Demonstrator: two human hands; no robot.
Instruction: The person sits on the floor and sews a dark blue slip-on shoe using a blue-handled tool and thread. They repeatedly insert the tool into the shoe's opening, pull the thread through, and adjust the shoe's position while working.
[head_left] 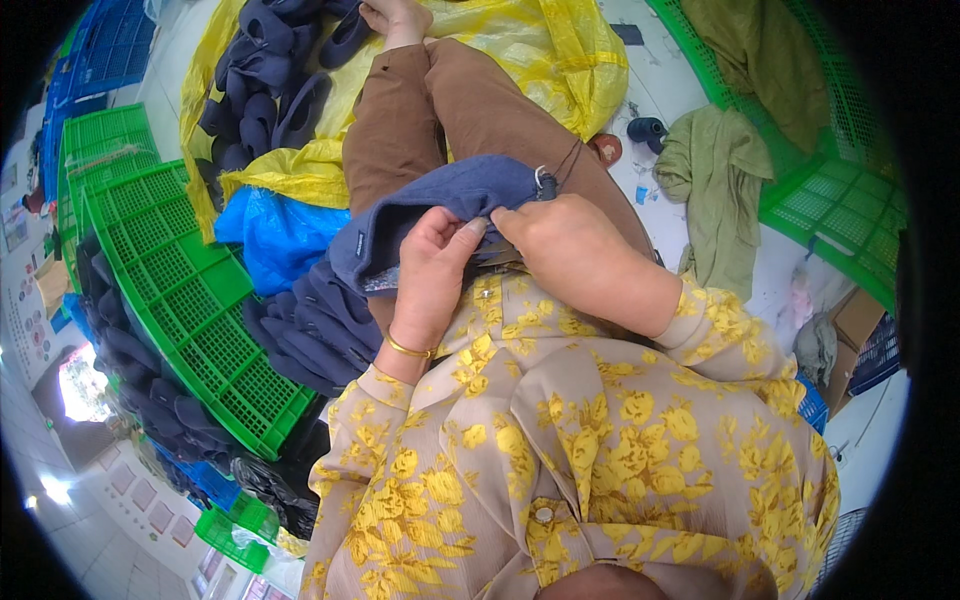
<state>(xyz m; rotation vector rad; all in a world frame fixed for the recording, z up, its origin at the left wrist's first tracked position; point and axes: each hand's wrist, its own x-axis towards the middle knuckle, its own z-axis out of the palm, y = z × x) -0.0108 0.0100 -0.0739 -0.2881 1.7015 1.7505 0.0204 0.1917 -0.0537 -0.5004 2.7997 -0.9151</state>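
Note:
Across my lap lies a navy cloth slipper, its opening facing left and a small tag sewn inside the rim. My left hand pinches the near edge of the slipper between thumb and fingers; a gold bangle circles that wrist. Close beside it, my right hand is closed, its fingertips meeting the same edge. Whatever those fingertips hold is too small or hidden to make out. A dark cord with a white ring shows just beyond the right hand. More navy slippers are stacked by my left thigh.
Ahead, a yellow woven sheet carries a heap of navy slippers. Green plastic crates stand at left, with a blue bag alongside. To the right are a thread spool, olive cloth and another green crate.

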